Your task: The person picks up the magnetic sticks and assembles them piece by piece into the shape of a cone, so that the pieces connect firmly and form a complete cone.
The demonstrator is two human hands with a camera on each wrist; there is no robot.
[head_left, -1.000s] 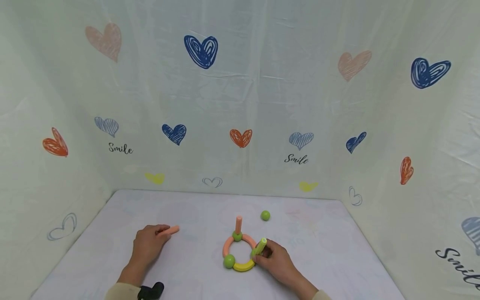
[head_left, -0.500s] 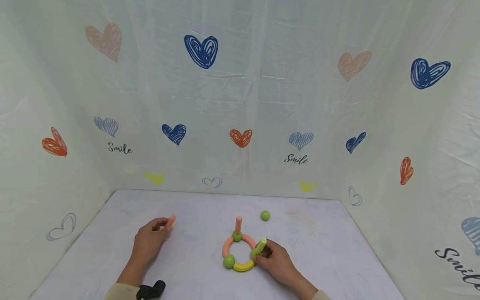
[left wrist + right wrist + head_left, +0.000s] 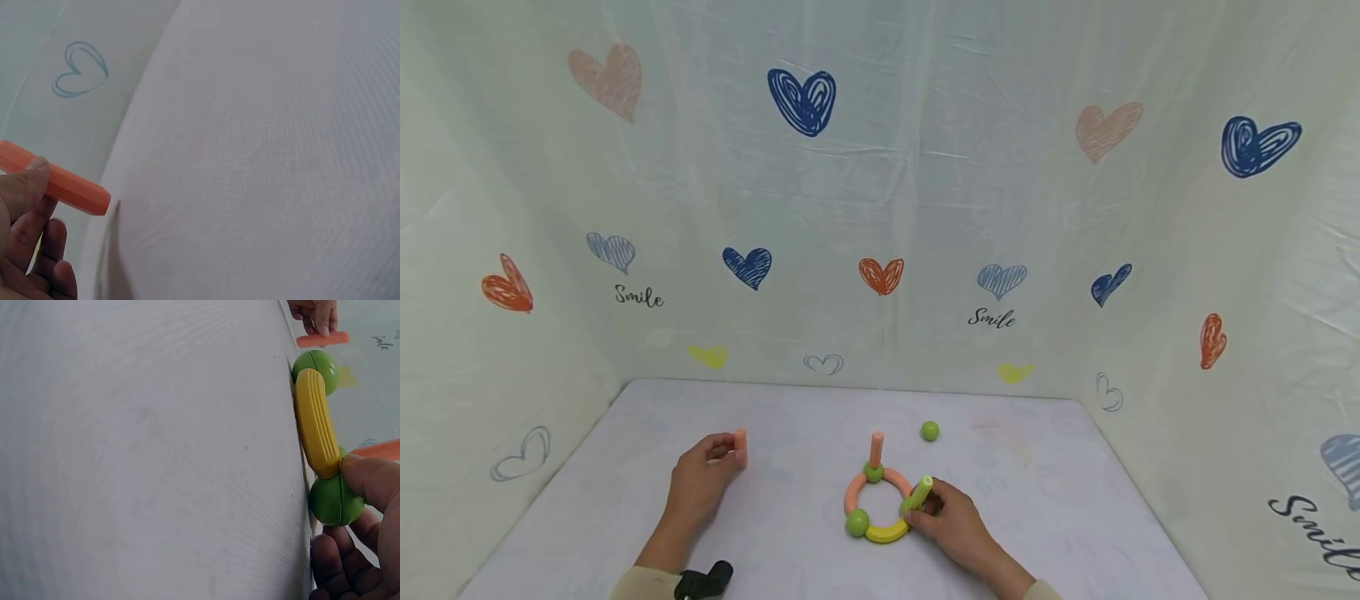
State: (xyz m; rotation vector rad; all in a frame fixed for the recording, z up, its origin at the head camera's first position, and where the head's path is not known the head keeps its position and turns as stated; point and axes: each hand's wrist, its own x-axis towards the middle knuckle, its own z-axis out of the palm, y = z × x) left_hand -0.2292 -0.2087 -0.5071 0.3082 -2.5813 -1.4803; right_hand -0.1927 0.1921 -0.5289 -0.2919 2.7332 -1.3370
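My left hand point(image 3: 700, 479) pinches a short orange rod point(image 3: 69, 186) between thumb and fingers, off to the left over the table. In the head view the rod stands nearly upright. My right hand point(image 3: 955, 529) grips the right-side green ball point(image 3: 337, 499) of a ring, thumb by the end of its yellow curved piece point(image 3: 317, 422). The ring lies on the table, built of orange curved pieces point(image 3: 853, 493), the yellow one and green balls point(image 3: 857, 523). From its back ball an orange rod point(image 3: 876, 450) stands upright. A green rod point(image 3: 919, 492) leans up from the gripped ball.
A loose green ball point(image 3: 930, 431) lies behind the ring on the white table point(image 3: 805, 467). A pale curtain point(image 3: 925, 208) printed with hearts surrounds the table's back and sides. A black strap device point(image 3: 703, 579) sits on the left wrist.
My left hand has turned its orange rod from lying sideways to nearly upright, with its fingers lifting slightly. My right hand and the ring have stayed in place.
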